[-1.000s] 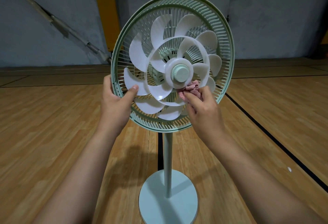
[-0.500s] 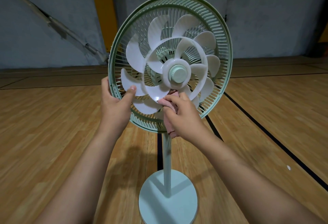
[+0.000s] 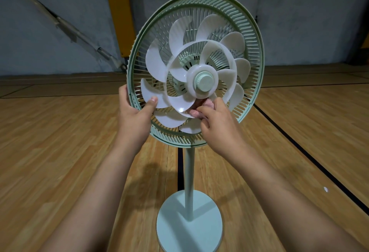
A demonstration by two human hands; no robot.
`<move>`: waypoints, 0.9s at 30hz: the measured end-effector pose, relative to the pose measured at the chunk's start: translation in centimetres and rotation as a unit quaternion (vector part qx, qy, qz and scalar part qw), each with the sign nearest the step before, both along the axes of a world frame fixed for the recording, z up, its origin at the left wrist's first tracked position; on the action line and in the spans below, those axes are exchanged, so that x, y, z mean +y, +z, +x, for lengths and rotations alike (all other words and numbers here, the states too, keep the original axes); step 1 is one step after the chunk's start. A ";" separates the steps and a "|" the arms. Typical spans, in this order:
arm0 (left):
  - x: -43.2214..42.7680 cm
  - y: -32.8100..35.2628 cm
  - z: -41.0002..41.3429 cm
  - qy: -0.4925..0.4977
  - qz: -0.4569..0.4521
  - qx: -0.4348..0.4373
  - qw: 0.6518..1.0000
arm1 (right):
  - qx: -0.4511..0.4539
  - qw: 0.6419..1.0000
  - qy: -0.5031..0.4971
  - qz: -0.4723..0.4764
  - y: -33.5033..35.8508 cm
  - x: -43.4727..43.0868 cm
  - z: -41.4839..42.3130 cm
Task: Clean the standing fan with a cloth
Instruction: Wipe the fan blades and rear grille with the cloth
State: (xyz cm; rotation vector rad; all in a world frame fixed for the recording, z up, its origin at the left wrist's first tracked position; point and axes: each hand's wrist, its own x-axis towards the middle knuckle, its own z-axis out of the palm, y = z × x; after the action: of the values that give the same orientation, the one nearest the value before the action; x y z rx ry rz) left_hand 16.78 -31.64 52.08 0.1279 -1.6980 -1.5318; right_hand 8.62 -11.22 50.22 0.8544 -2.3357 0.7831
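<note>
Now cloth closer beneath hub

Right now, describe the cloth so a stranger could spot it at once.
Find the green standing fan on the wooden floor and its round hub. Just below it, the right hand pinches a small bunched cloth against the blades. It is the only pink, soft thing among white blades.

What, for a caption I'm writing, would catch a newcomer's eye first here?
The fan, white blades bare in a green grille, fills the centre. The left hand grips the grille's left rim, thumb on a blade; the right hand pinches a pink cloth under the hub.
</note>
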 end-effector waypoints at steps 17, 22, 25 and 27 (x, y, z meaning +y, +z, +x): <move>-0.3 0.2 0.2 0.016 -0.001 -0.011 1.000 | 0.068 0.997 0.020 -0.010 0.3 2.3 -1.7; -0.4 0.2 0.0 0.014 0.003 -0.013 1.000 | 0.137 0.989 0.008 -0.050 0.3 3.0 -2.4; -0.6 0.1 0.0 0.010 0.007 -0.016 1.000 | 0.153 0.985 0.001 -0.073 0.5 3.2 -2.5; -0.7 0.1 0.0 0.009 0.008 -0.019 1.000 | 0.156 0.985 -0.008 -0.074 0.5 3.2 -2.2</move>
State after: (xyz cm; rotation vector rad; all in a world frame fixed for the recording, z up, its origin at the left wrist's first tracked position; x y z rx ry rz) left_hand 16.75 -32.32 52.20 0.1814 -1.7104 -1.5375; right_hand 6.45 -8.04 50.75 0.8270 -1.9819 0.7448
